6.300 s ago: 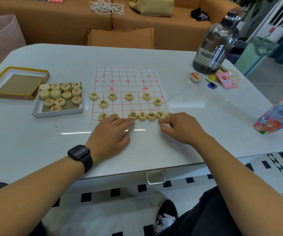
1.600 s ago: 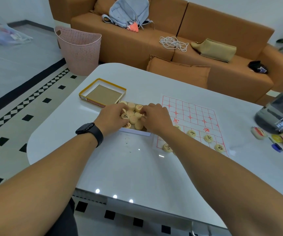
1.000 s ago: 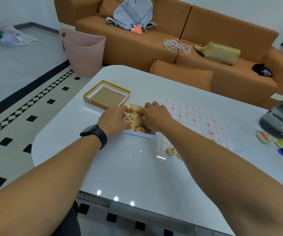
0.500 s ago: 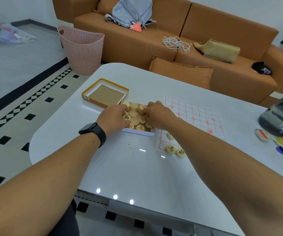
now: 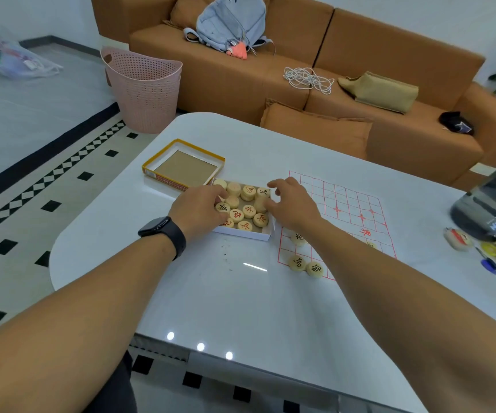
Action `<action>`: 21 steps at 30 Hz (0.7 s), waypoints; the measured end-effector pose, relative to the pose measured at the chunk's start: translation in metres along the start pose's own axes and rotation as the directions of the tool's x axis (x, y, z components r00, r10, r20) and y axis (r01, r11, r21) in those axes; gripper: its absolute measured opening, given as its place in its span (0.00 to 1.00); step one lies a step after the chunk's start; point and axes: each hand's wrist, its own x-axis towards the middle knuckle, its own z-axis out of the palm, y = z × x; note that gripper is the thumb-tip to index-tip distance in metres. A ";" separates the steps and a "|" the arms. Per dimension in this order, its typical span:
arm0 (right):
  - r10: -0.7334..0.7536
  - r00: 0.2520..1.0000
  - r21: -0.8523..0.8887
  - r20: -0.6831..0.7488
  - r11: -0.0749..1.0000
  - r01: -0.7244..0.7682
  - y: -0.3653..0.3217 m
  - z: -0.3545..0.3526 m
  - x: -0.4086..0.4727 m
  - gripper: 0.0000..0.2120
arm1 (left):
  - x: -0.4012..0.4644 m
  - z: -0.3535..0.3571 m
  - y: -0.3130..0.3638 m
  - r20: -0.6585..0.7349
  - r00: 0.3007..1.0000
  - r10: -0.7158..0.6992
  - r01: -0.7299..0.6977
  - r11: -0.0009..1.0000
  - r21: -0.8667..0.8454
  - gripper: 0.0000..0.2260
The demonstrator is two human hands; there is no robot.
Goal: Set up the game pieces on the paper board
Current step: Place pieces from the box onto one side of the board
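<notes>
Far left on the white table (image 5: 199, 293) there's the yellow-edged box lid (image 5: 183, 167), upside down, with nothing in it. Just right of that, touching it, is the white tray (image 5: 248, 233) with the loose wooden pieces (image 5: 249, 210), mostly the red-lettered ones plus a few lying blank side up. Both hands are in there. Left hand (image 5: 196, 210), the one with the black watch (image 5: 163, 232), has its fingers curled down onto the pieces at the tray's left edge; can't tell if it's really got one or is only touching. Right hand (image 5: 293, 205) is at the tray's right edge with thumb and fingers pinched on a blank-faced piece (image 5: 260, 204). Right again is the paper board (image 5: 345, 216). The near side has black-lettered pieces on it, and three of them (image 5: 298, 262) show past the forearm. The far rows look bare.

So I'd say this is the fetching-red step. Next move needs a clean lift out of the tray, a flip to check the character, then setting it on a far-row intersection without dragging the thin paper
</notes>
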 end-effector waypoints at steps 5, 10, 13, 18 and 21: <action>0.083 0.996 -0.045 0.033 0.996 -0.082 -0.018 0.001 0.011 0.17 | -0.001 0.001 0.000 -0.011 1.000 -0.004 0.004 1.000 0.009 0.18; 0.226 0.974 0.052 0.031 0.972 -0.228 -0.031 0.009 0.023 0.16 | 0.000 0.001 0.000 -0.017 1.000 0.015 -0.015 1.000 0.015 0.19; 0.281 0.960 0.044 0.015 0.959 -0.281 -0.031 0.020 0.031 0.14 | 0.001 0.001 0.000 -0.026 0.999 0.026 -0.026 1.000 0.007 0.19; 0.291 0.956 0.059 0.023 0.955 -0.292 -0.027 0.023 0.035 0.15 | 0.002 0.002 -0.001 -0.024 0.999 0.034 -0.034 0.999 0.003 0.20; 0.254 0.967 0.139 -0.030 0.959 -0.248 -0.027 0.009 0.026 0.15 | 0.001 0.000 -0.002 -0.020 0.999 0.042 -0.042 0.999 0.002 0.20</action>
